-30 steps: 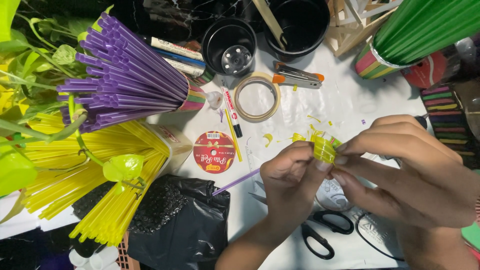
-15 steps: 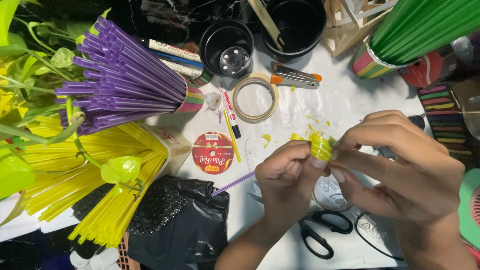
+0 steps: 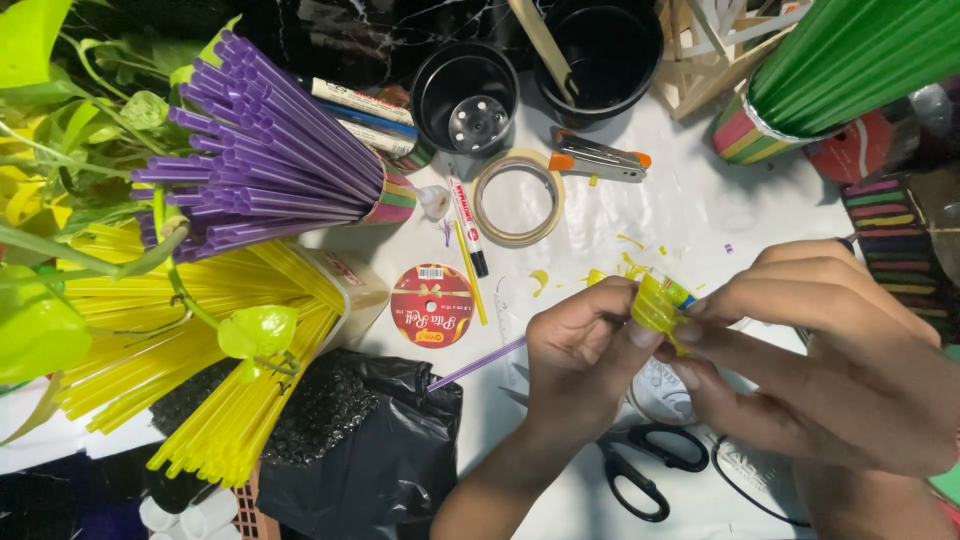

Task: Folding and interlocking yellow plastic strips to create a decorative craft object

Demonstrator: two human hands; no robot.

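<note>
Both my hands meet over the white table [image 3: 700,200], pinching a small bundle of yellow straw pieces [image 3: 655,305]. My left hand [image 3: 580,355] grips it from the left with thumb and fingers. My right hand [image 3: 840,350] holds it from the right, fingertips on its lower edge. A bit of coloured band shows at the bundle's top right. Small yellow straw scraps [image 3: 630,265] lie on the table just behind it. Black scissors [image 3: 640,470] lie under my wrists, and a purple straw [image 3: 475,365] sticks out to the left of my left hand.
Purple straws [image 3: 260,160] and yellow straws [image 3: 200,340] fan out at left among green leaves. A black plastic bag [image 3: 360,440], a red ribbon spool [image 3: 432,305], a tape ring [image 3: 518,197], markers, a stapler [image 3: 600,160], two black pots [image 3: 465,95] and green straws [image 3: 850,55] surround the hands.
The yellow bundle has turned and tilted between my fingers, and both hands have dropped slightly toward me. The view shifted a little.
</note>
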